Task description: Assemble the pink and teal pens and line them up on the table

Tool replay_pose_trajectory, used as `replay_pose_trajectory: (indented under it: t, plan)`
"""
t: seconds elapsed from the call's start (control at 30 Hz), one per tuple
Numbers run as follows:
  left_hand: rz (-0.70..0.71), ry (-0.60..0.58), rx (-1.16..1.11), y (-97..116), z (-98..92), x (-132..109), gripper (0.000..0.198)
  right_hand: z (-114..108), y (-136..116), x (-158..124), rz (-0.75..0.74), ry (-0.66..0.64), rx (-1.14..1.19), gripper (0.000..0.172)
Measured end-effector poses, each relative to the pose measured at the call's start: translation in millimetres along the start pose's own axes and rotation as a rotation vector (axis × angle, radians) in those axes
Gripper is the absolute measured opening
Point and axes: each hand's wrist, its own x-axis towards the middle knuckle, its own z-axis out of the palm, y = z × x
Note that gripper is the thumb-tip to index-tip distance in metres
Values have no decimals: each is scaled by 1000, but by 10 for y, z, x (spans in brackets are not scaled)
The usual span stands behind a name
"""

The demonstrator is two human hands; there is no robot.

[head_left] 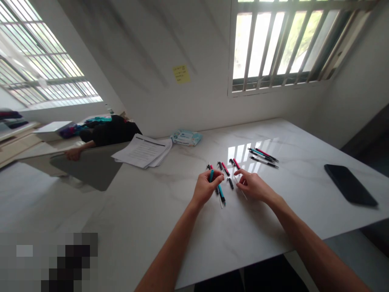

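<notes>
My left hand (pixel 206 187) is curled around a teal pen barrel (pixel 211 175), its fingers closed on it above the white marble table (pixel 152 211). My right hand (pixel 253 184) lies beside it with the forefinger stretched toward a pink pen part (pixel 236 163); a thin white refill (pixel 242 192) runs under this hand. Between the hands lie several loose pen parts: a teal piece (pixel 221 194), a pink-and-black piece (pixel 225 168) and a small black piece (pixel 231 183).
A row of assembled pens (pixel 263 157) lies further right. A black phone (pixel 350 184) rests near the right edge. A stack of papers (pixel 143 151) and a wipes pack (pixel 186 137) sit at the back. Another person's arm (pixel 79 151) rests at the far left.
</notes>
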Motion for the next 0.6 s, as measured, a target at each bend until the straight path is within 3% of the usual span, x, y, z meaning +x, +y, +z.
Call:
replay_pose_trajectory:
  t: [0.33, 0.6]
  plan:
    - [-6, -66, 58, -9, -4, -4, 31, -6, -33, 10, -80, 13, -27, 25]
    - [-7, -78, 75, -53, -19, 7, 35, -21, -46, 7, -57, 10, 1, 27]
